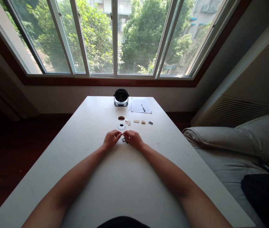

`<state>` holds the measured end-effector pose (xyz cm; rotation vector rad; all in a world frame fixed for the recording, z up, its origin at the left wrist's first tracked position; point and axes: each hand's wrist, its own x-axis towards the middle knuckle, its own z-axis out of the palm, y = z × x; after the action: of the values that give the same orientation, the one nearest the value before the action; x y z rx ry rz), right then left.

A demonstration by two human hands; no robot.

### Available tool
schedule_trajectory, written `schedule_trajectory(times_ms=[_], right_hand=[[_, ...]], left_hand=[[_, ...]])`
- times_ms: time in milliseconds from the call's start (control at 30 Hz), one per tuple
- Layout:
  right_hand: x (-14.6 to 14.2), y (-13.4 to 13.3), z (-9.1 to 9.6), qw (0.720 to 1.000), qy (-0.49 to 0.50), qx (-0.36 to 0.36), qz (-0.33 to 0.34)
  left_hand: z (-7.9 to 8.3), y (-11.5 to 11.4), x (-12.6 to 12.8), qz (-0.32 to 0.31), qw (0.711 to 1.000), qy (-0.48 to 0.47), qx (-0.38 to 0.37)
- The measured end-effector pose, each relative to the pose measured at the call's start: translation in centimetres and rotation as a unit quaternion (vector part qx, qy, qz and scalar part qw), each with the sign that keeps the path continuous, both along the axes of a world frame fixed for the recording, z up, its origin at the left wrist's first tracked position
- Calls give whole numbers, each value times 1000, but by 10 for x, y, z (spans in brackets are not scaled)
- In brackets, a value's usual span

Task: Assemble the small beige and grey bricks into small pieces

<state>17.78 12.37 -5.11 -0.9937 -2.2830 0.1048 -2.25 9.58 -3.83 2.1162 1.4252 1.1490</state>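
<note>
Both hands meet over the middle of the white table [129,177]. My left hand [112,138] is closed, its thumb and fingers pinched together. Facing it, my right hand [134,138] is pinched closed too, the fingertips of the two nearly touching. Whatever lies between them is too small to make out. Several small dark pieces [124,139] lie on the tabletop just below the fingertips, partly covered by my right hand. Just beyond the hands sits a round pale disc [119,127] with a dark centre.
Behind the disc is a round brown-edged hole [121,118]. To its right lie small groups of white pieces [128,122], beige pieces [136,121], orange-brown pieces [143,122] and dark grey pieces [150,123]. A black fan [121,95] and paper sheets [136,107] with a pen [143,108] stand farther back.
</note>
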Motion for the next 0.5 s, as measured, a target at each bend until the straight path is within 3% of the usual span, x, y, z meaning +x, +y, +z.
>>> schedule_trajectory(times_ms=[500], right_hand=[[0, 5, -5, 1000, 11, 11, 17]], left_hand=[[-1, 0, 0, 9, 1000, -9, -27]])
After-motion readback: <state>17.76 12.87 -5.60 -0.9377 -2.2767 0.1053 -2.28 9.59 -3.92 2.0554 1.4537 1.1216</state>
